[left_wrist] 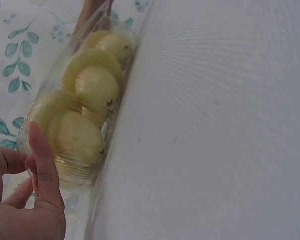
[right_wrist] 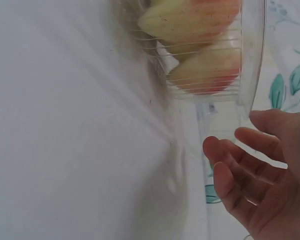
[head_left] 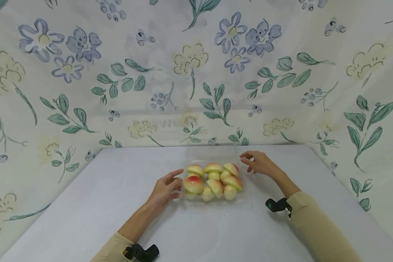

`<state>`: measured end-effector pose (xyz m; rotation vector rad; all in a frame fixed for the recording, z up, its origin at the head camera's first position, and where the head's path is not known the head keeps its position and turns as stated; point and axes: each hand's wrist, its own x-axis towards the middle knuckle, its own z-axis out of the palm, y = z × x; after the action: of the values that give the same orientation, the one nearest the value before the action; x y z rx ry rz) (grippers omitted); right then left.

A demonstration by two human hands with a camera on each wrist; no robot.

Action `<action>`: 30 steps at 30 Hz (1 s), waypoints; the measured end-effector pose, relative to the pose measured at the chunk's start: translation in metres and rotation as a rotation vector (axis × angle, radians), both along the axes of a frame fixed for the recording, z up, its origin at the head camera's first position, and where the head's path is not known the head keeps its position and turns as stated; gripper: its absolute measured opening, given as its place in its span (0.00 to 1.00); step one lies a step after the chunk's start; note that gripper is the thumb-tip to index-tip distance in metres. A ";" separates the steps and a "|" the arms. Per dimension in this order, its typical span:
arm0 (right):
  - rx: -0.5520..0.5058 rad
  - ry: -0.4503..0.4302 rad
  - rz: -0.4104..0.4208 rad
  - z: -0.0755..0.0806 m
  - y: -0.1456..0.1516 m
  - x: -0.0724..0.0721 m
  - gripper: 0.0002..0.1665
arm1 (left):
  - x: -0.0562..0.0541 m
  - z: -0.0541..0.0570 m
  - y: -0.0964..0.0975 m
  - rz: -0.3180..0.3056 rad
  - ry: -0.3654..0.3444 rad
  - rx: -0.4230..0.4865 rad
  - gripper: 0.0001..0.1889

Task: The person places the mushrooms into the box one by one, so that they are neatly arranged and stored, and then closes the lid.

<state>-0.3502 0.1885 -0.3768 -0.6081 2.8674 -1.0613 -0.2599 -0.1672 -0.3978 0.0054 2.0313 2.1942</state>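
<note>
A clear plastic box [head_left: 213,197] sits mid-table, its transparent lid [head_left: 212,152] folded back behind it. Inside are several mushroom-shaped pieces [head_left: 194,184] with pale yellow stems and yellow caps blushed red; whether food or toys, I cannot tell. My left hand [head_left: 165,189] is at the box's left side, fingers loosely bent, a fingertip and the thumb at its wall. In the left wrist view the thumb [left_wrist: 44,165] lies across the front left corner. My right hand [head_left: 258,162] hovers by the back right corner, fingers loosely bent, holding nothing.
The white tabletop [head_left: 124,171] runs out on both sides of the box. Behind it hangs a floral cloth [head_left: 170,72], meeting the table's back edge. Dark wrist devices [head_left: 276,205] stick out from both forearms, low over the table.
</note>
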 end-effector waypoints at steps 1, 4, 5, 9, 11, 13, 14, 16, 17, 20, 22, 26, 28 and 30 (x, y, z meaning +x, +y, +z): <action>-0.009 -0.011 -0.001 -0.001 -0.001 -0.004 0.23 | 0.000 0.000 0.000 -0.001 -0.001 0.001 0.27; -0.029 -0.055 -0.014 -0.003 -0.002 -0.014 0.24 | 0.001 -0.001 0.000 -0.003 -0.002 0.001 0.27; -0.032 -0.069 -0.017 -0.003 -0.003 -0.017 0.25 | 0.001 -0.001 0.000 -0.004 -0.001 0.000 0.27; -0.037 -0.122 -0.011 -0.005 0.000 -0.025 0.25 | 0.001 -0.001 0.000 0.001 -0.001 0.001 0.26; -0.046 -0.160 -0.011 -0.006 0.001 -0.029 0.25 | 0.001 -0.001 0.000 0.000 -0.005 0.001 0.26; -0.048 -0.201 -0.013 -0.006 0.003 -0.032 0.25 | 0.001 -0.001 0.000 0.001 -0.007 0.005 0.26; -0.057 -0.227 -0.019 -0.006 0.003 -0.034 0.26 | 0.001 -0.001 0.000 0.002 -0.007 0.007 0.26; -0.070 -0.270 -0.038 -0.006 0.004 -0.037 0.27 | 0.001 0.000 0.000 0.002 -0.008 0.015 0.26; -0.080 -0.290 -0.046 -0.005 0.003 -0.039 0.28 | 0.001 -0.001 0.000 0.001 -0.006 0.018 0.27; -0.119 -0.331 -0.066 -0.004 0.002 -0.042 0.30 | 0.001 -0.001 0.000 0.000 -0.004 0.025 0.27; -0.139 -0.341 -0.069 -0.003 0.001 -0.043 0.31 | 0.001 -0.002 0.000 0.000 0.000 0.027 0.26; -0.162 -0.349 -0.065 -0.003 -0.001 -0.046 0.31 | 0.000 -0.001 -0.001 0.006 0.008 0.030 0.26; -0.173 -0.354 -0.069 -0.003 -0.001 -0.048 0.31 | -0.001 -0.001 -0.001 0.007 0.008 0.033 0.26; -0.184 -0.352 -0.065 -0.002 -0.002 -0.048 0.31 | 0.000 -0.001 -0.001 0.008 0.004 0.033 0.26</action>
<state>-0.3983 0.1870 -0.3793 -0.2973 2.5205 -1.3040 -0.2603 -0.1680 -0.3990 0.0046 2.0007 2.2336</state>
